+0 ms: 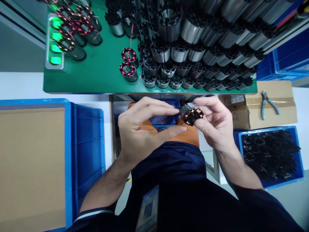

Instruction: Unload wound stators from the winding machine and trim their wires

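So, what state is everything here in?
Right hand: pinching the copper-wired ring
Copper-wired ring: held up, tilted
Left hand: open, fingers close to the ring
Green lights: lit
Metal cylinders: packed close together on the green table
Pliers: handles spread, lying on the cardboard box
Black parts: heaped in a blue bin

Left hand (pixel 138 129): open, fingers straight and close together, pointing at right hand (pixel 218 127). Thumb (pixel 169 133) out long on the near side, clear gap between it and the fingers. Right hand: pinch grip, index finger (pixel 210 101) on the far side, thumb (pixel 205 126) on the near side, other fingers bent in behind. Hands about level, near each other, fingertips facing. Left forearm (pixel 105 185) and right forearm (pixel 241 169) bare, angled in toward the hands from either side.
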A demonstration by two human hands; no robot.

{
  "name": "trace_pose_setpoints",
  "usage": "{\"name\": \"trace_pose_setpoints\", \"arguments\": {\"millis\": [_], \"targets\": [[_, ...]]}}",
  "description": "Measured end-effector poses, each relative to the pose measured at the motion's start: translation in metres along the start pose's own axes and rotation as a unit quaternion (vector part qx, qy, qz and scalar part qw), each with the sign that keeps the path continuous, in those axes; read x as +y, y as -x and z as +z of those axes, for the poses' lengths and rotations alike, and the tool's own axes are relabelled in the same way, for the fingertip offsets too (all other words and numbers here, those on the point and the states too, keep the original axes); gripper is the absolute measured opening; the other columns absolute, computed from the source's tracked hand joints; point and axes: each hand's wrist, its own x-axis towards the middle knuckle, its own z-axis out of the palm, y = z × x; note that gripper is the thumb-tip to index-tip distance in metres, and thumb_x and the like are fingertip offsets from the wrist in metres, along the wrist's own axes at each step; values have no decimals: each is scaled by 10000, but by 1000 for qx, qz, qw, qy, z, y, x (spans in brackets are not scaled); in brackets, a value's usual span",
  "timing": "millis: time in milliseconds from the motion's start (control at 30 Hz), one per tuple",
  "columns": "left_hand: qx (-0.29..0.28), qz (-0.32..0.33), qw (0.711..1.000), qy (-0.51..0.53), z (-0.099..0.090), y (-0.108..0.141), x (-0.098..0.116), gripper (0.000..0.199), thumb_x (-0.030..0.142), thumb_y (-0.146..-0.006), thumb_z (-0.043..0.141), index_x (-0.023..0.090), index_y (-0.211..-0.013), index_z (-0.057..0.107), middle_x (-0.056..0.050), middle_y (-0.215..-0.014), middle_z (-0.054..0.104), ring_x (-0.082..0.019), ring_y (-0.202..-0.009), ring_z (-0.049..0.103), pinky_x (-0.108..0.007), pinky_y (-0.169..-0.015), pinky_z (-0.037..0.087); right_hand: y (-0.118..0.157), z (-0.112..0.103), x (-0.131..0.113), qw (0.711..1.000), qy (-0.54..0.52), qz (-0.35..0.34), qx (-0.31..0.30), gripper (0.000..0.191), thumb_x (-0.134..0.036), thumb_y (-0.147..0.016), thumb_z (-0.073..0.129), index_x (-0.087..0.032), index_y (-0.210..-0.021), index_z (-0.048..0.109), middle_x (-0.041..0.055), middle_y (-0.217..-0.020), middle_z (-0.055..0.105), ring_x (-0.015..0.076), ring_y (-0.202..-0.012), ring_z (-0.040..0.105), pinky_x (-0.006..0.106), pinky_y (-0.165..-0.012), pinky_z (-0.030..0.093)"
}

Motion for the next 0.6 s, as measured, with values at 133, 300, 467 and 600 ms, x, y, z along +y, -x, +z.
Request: {"name": "trace_pose_setpoints", "arguments": {"millis": [133,300,467,600], "targets": [[-33,-24,998,44,10,-2,2,113,187,-1050,938,275,-1016,876,-10,-1053,872,-208,-1011,832,-371,-955,690,0,3,4,1000,-30,10,-2,465,-454,-958,1040,-325,-1350,826,47,-1180,905,268,-1097,904,450,-1036,773],[-61,-162,975,140,13,16,-27,129,269,-1086,876,235,-967,841,-40,-1020,833,-199,-987,800,-331,-923,671,6,-4,10,995,-71,67,-34,547,-610,-970,989,-297,-1373,791,40,-1034,880,258,-854,880,467,-883,792],[-91,-255,935,230,10,8,-25,272,492,-1009,1010,283,-1172,950,-62,-1137,890,-218,-988,851,-309,-829,687,9,-4,9,996,-30,67,-52,543,-572,-982,994,-311,-1408,780,31,-989,874,277,-911,905,450,-918,785],[-106,-200,948,224,10,-3,-13,61,310,-1008,994,298,-1030,938,-45,-1144,885,-219,-1077,849,-308,-869,691,5,-2,13,998,5,31,-48,548,-507,-946,1034,-285,-1388,798,31,-975,877,236,-895,894,335,-810,742]]}}
